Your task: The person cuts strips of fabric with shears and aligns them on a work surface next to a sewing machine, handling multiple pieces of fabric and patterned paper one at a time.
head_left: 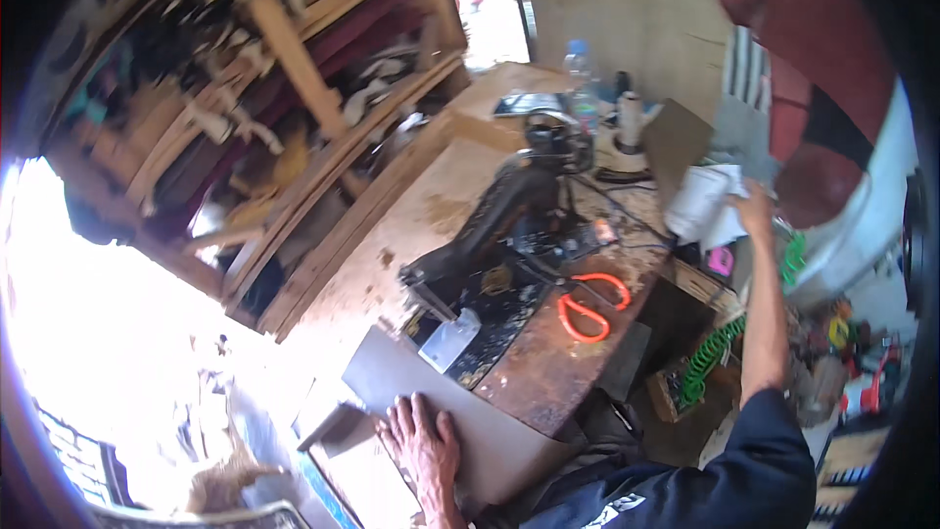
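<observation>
My left hand (426,446) lies flat with its fingers spread on a grey-brown sheet (490,426), which spans the near edge of the table. My right arm reaches out to the far right. There my right hand (752,208) has its fingers closed at the edge of some white sheets (707,201), paper or cloth. A black sewing machine (499,201) stands on the worktable between the hands. Beside its base lie scissors (592,309) with orange handles. A small clear plastic piece (450,341) rests under the machine's head, near the grey-brown sheet.
A blue-capped bottle (580,88) and a white thread cone (630,120) stand at the table's back. Wooden shelves (294,49) crammed with scraps rise at the left. At the right, a green coiled hose (710,358) hangs, with red-brown pieces (818,49) above.
</observation>
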Demonstrator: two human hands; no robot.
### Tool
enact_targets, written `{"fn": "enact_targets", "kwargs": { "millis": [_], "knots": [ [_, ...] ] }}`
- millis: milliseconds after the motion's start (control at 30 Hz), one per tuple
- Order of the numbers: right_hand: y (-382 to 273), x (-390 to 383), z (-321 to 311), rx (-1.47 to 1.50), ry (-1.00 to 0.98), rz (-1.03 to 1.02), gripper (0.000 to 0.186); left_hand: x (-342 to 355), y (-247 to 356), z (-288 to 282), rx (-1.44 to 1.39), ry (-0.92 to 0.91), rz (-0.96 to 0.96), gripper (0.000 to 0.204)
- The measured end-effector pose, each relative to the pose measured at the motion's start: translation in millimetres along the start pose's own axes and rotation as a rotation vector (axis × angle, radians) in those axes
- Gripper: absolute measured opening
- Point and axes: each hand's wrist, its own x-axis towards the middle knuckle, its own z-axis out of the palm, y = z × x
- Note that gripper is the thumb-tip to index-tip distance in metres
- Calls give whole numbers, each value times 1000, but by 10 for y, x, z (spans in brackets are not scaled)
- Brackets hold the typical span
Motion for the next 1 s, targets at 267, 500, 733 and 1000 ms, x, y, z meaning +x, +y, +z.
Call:
{"fn": "enact_targets", "kwargs": {
  "millis": [267, 500, 733, 1000],
  "knots": [
    [-990, -276, -1075, 31, 469, -171, 39, -37, -32, -41, -50, -6, -7, 60],
    [-2417, -1873, -1123, 1016, -308, -440, 38, -163, 18, -245, -309, 79, -50, 58],
    [-3508, -3362, -327, 1166, -1192, -604, 39, -355, 96, -639, -1555, 37, -194, 53],
    [-3947, -3674, 386, 979, -971, -887, 39, -837, -935, -464, -766, 531, -658, 49]
  ]
}}
